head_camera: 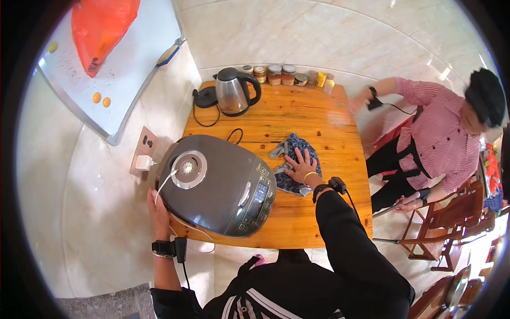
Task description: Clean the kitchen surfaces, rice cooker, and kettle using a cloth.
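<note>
A dark blue patterned cloth [308, 149] lies crumpled on the wooden table [295, 223]. My right hand [301, 166] presses flat on it with the fingers spread. Left of the cloth stands a large grey rice cooker [219, 179], its lid closed and its lit panel towards the cloth. My left hand [158, 209] is at the cooker's left side, near a white cable; the cooker hides part of the fingers, so its grip cannot be told. Behind the cooker stands a steel electric kettle [233, 93] with a black handle, beside its black base [205, 97].
Several small jars [275, 75] line the table's back edge by the tiled wall. A white plug [144, 163] sits in the wall socket at left. A red plastic bag [104, 34] lies on a white surface at upper left. Another person [434, 127] stands at the table's right, near wooden chairs [458, 207].
</note>
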A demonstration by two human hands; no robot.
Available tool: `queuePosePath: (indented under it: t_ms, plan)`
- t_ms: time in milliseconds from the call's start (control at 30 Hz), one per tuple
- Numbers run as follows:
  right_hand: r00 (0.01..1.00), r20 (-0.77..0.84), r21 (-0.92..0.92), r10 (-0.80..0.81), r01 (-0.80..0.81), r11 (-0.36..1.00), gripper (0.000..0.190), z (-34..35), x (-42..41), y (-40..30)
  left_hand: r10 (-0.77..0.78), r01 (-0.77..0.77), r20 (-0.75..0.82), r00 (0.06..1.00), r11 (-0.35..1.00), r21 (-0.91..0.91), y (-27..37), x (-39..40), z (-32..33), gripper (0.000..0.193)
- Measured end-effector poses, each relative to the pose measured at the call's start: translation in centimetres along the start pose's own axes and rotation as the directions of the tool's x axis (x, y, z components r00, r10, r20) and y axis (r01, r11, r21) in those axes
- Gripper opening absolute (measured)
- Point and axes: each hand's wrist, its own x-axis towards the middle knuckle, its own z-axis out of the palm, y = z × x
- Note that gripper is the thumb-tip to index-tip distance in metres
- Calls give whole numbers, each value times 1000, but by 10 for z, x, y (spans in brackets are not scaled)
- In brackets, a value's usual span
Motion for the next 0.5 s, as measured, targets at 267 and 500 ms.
queuePosePath:
  t_ms: [267, 500]
  plan:
    - [997, -75, -16, 9, -10, 1000, 50, 19, -18, 11, -164, 177, 85, 983, 968, -178, 23, -29, -38, 32]
    - [957, -266, -6, -112, 114, 993, 42, 68, -94, 13, -23, 65, 181, 983, 971, -230, -9, -55, -62, 21]
